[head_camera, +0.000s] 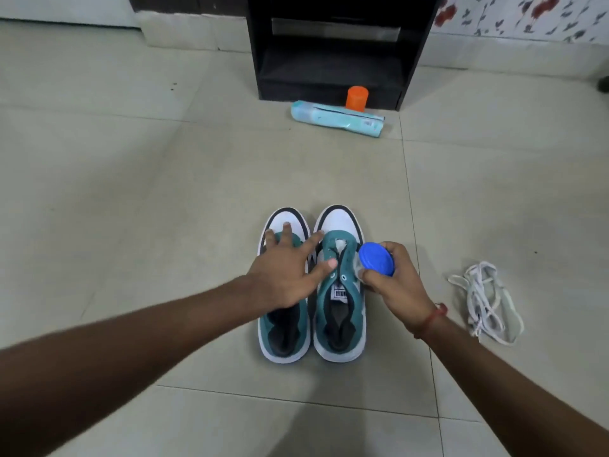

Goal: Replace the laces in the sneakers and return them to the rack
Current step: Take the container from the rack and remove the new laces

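Both forearms filled the bottom of my view, reaching forward over pale floor tiles [131, 179]. On the left, my left hand [283, 272] lay spread flat with straight fingers across the left sneaker [284, 338], its fingertips up on the white toe and one finger stretching over to touch the tongue of the right sneaker [339, 311]. The two sneakers stood side by side, touching, toes pointing away from me, teal with white soles and dark trim, and I saw no laces threaded through the right one's eyelets; a white label sat on its tongue. My right hand [392, 285] gripped a small container with a round blue lid [376, 259], held just against the right sneaker's outer edge, partly covering that side of the shoe. A red thread circled that wrist. Further right, well apart from the shoes, a loose tangle of white laces [486, 303] lay on the floor.

Beyond the sneakers, a light blue packet [336, 118] lay on its side on the tiles, and an orange cylinder [356, 98] stood upright just behind it. Both sat right in front of the black rack [339, 51], blocking its lowest opening. The rack stood against the wall, its shelves dark inside. To the right of it I saw wall covering with a red and grey flower print [527, 14]. The tiles were beige with thin grout lines.
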